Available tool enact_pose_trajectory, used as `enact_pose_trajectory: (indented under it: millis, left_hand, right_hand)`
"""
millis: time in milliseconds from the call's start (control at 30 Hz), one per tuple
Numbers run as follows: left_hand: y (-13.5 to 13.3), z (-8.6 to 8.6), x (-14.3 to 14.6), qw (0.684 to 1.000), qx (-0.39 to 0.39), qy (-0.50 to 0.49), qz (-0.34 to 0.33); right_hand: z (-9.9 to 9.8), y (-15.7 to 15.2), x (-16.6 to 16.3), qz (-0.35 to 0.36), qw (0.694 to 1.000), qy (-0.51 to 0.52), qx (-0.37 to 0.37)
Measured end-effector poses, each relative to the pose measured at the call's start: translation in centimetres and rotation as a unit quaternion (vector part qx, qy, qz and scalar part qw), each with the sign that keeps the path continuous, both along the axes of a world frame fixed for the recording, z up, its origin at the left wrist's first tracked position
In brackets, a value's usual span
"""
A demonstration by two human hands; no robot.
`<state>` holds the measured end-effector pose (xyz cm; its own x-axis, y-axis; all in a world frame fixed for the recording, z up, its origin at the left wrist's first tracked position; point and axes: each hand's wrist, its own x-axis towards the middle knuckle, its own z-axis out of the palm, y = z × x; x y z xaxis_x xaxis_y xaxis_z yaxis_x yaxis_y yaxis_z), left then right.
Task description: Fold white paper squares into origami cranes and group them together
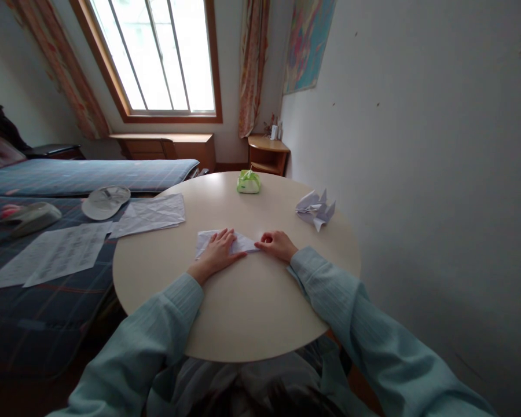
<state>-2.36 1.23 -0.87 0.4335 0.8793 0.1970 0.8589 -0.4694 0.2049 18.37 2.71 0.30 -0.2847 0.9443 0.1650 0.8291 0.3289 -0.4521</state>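
A folded sheet of white paper (pixel 205 237) lies flat on the round table, narrowing to a point at its right end. My left hand (pixel 219 249) rests on top of it with the fingers spread, covering its middle. At the pointed right tip, my right hand (pixel 278 245) has its thumb and forefinger pinched together on the paper, the other fingers curled in. Folded white paper pieces (pixel 316 209) with pointed ends sit in a cluster farther back on the right.
The round cream table (pixel 243 313) stands beside a wall on the right. A green tissue pack (pixel 249 182) is at its far edge. White sheets (pixel 151 214) overlap its left edge. On the bed lie a white cap (pixel 106 202) and printed pages (pixel 65 255).
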Motion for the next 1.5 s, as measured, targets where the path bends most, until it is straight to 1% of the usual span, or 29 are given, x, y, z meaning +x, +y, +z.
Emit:
enact_pose_trajectory:
  millis: [133,200,267,333,433,533,600,667,733,767,800,833,867,900,933,967,1000,1033,1067,1100,1133,1167,1200,1267,1300,1367,1400,1500]
  left_hand:
    - [-0.3,0.4,0.2,1.0,-0.009,0.008,0.002]
    - [-0.4,0.5,0.2,1.0,-0.011,0.011,0.001]
    - [-0.4,0.5,0.3,1.0,-0.009,0.013,-0.002]
    - [-0.4,0.4,0.4,1.0,-0.005,0.012,-0.009]
    - [-0.4,0.2,0.6,1.0,0.004,0.006,-0.015]
    - [-0.4,0.1,0.7,1.0,0.014,-0.009,-0.017]
    - [-0.4,0.0,0.7,0.999,0.019,-0.035,-0.021]
    - [-0.3,0.0,0.6,0.996,0.016,-0.086,-0.022]
    - [0.0,-0.1,0.6,0.985,-0.006,-0.171,-0.004]
    - [0.2,-0.1,0.6,0.972,-0.028,-0.231,0.016]
    - [0.4,-0.1,0.7,0.951,-0.057,-0.302,0.041]
    - [0.6,0.0,0.8,0.914,-0.092,-0.388,0.066]
    - [0.7,0.1,1.0,0.858,-0.128,-0.488,0.091]
    - [0.9,0.2,1.1,0.79,-0.171,-0.581,0.098]
    - [1.0,0.4,1.1,0.716,-0.197,-0.661,0.108]
    - [1.1,0.7,1.0,0.653,-0.228,-0.715,0.106]
    - [1.1,0.9,0.9,0.6,-0.253,-0.751,0.108]
    - [1.1,1.1,0.8,0.56,-0.276,-0.773,0.109]
    - [1.1,1.2,0.6,0.532,-0.296,-0.785,0.111]
    - [1.0,1.3,0.4,0.516,-0.313,-0.789,0.116]
    - [1.0,1.3,0.3,0.508,-0.324,-0.788,0.122]
    - [1.0,1.3,0.3,0.508,-0.329,-0.785,0.13]
    - [1.0,1.2,0.4,0.514,-0.327,-0.78,0.141]
    - [0.8,0.9,0.8,0.542,-0.316,-0.763,0.16]
    - [0.6,0.7,1.0,0.565,-0.308,-0.747,0.167]
    - [0.1,0.6,1.6,0.606,-0.335,-0.708,0.139]
    - [-0.2,0.6,1.8,0.621,-0.348,-0.691,0.124]
    - [-0.8,0.7,2.0,0.647,-0.387,-0.65,0.095]
  right_hand:
    - [0.0,-0.1,-0.1,0.015,1.0,0.008,-0.023]
    - [-0.2,-0.1,-0.1,0.032,0.998,0.041,-0.032]
    - [-0.4,-0.1,-0.3,0.044,0.993,0.102,-0.05]
    - [-0.4,-0.1,-0.4,0.05,0.978,0.186,-0.078]
    - [-0.4,-0.1,-0.6,0.056,0.943,0.303,-0.124]
    - [-0.5,0.0,-0.6,0.059,0.916,0.368,-0.147]
    - [-0.5,0.2,-0.5,0.058,0.905,0.399,-0.138]
    - [-0.7,0.5,-0.5,0.06,0.892,0.428,-0.132]
    - [-0.9,0.7,-0.4,0.054,0.882,0.449,-0.129]
    - [-1.0,0.9,-0.3,0.046,0.88,0.455,-0.127]
    - [-1.2,1.0,-0.2,0.035,0.88,0.457,-0.125]
    - [-1.3,1.1,-0.2,0.024,0.88,0.459,-0.121]
    - [-1.4,1.2,-0.1,0.014,0.879,0.462,-0.118]
    - [-1.5,1.3,-0.1,0.008,0.876,0.467,-0.119]
    - [-1.6,1.3,0.0,0.003,0.871,0.476,-0.121]
    - [-1.7,1.3,0.0,0.001,0.865,0.486,-0.127]
    - [-1.7,1.3,0.0,0.002,0.858,0.495,-0.136]
    - [-1.7,1.2,0.0,0.005,0.851,0.504,-0.146]
    - [-1.6,1.1,0.0,0.009,0.846,0.509,-0.156]
    - [-1.5,1.0,-0.1,0.016,0.843,0.512,-0.164]
    - [-1.4,0.9,-0.1,0.024,0.841,0.512,-0.171]
    - [-1.3,0.8,-0.1,0.033,0.841,0.51,-0.178]
    - [-1.2,0.7,-0.2,0.043,0.841,0.507,-0.186]
    - [-1.1,0.6,-0.3,0.063,0.841,0.497,-0.203]
    - [-1.0,0.6,-0.3,0.071,0.843,0.492,-0.207]
    - [-1.0,0.5,-0.4,0.083,0.851,0.477,-0.203]
    - [-1.0,0.5,-0.4,0.088,0.858,0.468,-0.195]
    - [-1.1,0.5,-0.4,0.104,0.884,0.422,-0.173]
